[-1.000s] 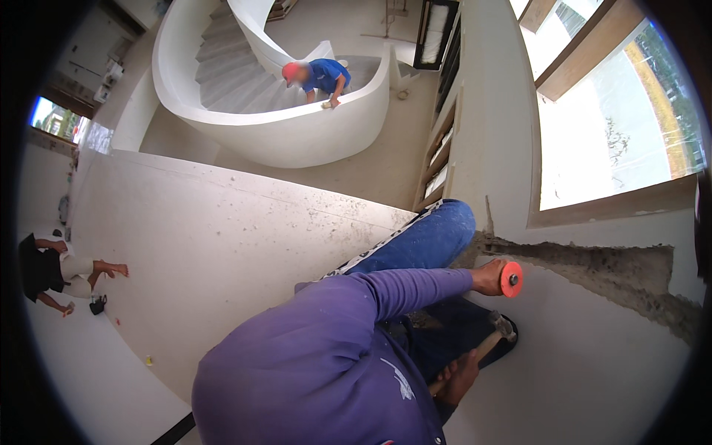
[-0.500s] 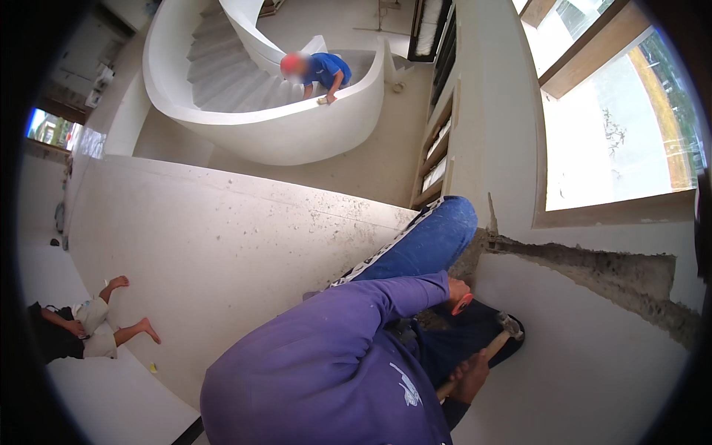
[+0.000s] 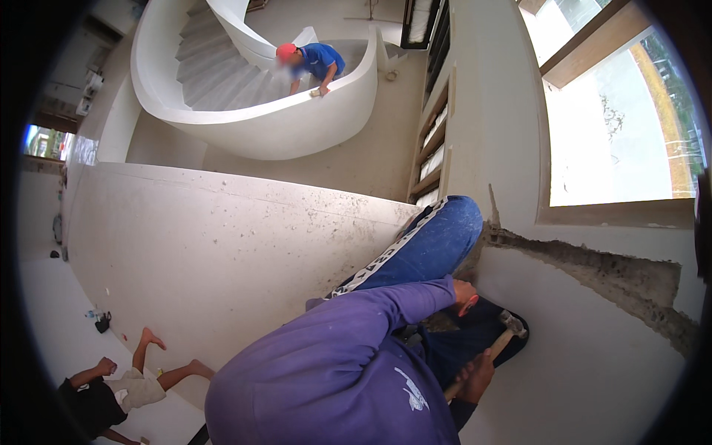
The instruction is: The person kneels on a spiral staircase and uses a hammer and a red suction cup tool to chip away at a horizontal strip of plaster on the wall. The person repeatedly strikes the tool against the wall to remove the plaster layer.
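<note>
My left hand (image 3: 466, 295), at the end of a purple sleeve, is closed around a tool with a red-orange end (image 3: 472, 301); its shaft is hidden, so I cannot tell its kind. Below it, my right hand (image 3: 475, 377) grips the wooden handle of a hammer (image 3: 498, 345). The hammer's dusty metal head points up and away, over my dark trouser leg (image 3: 445, 348) and beside the white wall. Between my knees lies a patch of rubble, partly covered by my arm.
A rough channel (image 3: 615, 274) is cut into the white wall (image 3: 571, 356) at right, below a window (image 3: 615, 111). Crumbs dot the pale floor (image 3: 185, 237). A person in blue (image 3: 320, 61) leans over the curved stair wall (image 3: 274, 137). Another person (image 3: 133, 386) sits at lower left.
My left hand has turned, and less of the red-orange end shows. The hammer stays nearly in place. The person at lower left shows further into view, with one arm bent up.
</note>
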Tool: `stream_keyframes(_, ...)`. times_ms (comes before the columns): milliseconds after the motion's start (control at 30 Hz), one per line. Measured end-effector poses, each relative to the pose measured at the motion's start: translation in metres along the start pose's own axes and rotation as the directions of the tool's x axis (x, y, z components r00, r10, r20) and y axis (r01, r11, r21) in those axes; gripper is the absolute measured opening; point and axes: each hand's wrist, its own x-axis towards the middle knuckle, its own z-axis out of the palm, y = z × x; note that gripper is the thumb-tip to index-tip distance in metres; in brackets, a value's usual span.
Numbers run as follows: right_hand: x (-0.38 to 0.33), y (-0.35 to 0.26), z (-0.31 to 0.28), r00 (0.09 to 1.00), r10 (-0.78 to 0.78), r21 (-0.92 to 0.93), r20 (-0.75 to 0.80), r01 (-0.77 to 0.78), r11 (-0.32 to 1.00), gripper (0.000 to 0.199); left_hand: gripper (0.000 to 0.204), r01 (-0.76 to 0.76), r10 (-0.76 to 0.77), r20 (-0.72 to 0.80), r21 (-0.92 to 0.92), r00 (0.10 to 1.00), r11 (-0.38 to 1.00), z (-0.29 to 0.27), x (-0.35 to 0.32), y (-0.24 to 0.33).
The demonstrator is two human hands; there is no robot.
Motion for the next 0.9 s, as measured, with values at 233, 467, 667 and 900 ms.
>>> stream_keyframes(233,0.000,-0.001,-0.002,1.000,0.015,0.007,0.001,-0.015,1.000,0.043,0.031,0.010,-0.018,0.096,0.087,0.995,0.996,0.007,0.009,-0.009)
stream_keyframes(467,0.002,-0.001,-0.006,0.999,0.026,0.056,0.043,-0.029,0.998,0.043,0.032,0.044,-0.053,0.110,0.079,0.993,0.996,0.008,0.007,-0.007)
stream_keyframes(667,-0.002,0.004,-0.008,0.999,0.019,0.064,0.029,-0.021,0.998,0.043,0.032,0.025,-0.040,0.139,0.111,0.989,0.994,0.009,0.006,-0.004)
stream_keyframes(900,-0.002,0.001,-0.010,0.998,-0.014,0.176,0.069,0.001,0.984,0.042,0.024,-0.296,0.233,-0.340,-0.145,0.911,0.944,-0.026,0.020,0.014)
